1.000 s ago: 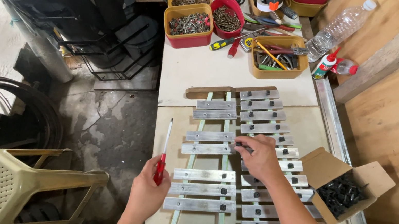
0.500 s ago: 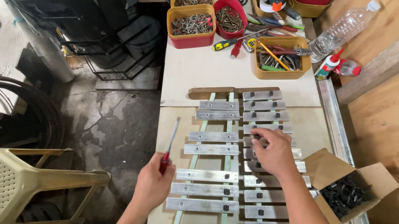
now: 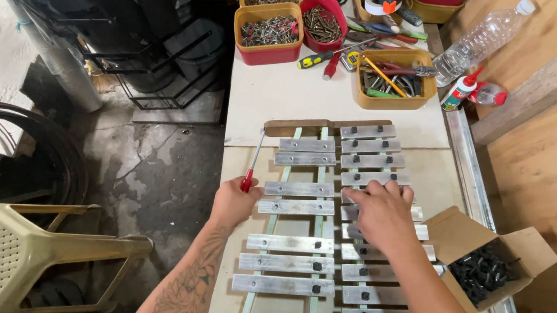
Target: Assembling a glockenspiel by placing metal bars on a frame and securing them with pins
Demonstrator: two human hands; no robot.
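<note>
Gripping a red-handled screwdriver [image 3: 251,166] in a closed fist, the left hand [image 3: 234,203] hovers beside the metal bars [image 3: 295,207] on the bench [image 3: 280,95], while the right hand [image 3: 380,211] presses spread fingers on one bar; a slipping tip could likely skid onto those fingers.

Silver metal bars [image 3: 297,206] on pale green rails [image 3: 319,220], red-handled screwdriver [image 3: 250,169], black pieces [image 3: 484,271] in brown cardboard box [image 3: 460,236].
</note>
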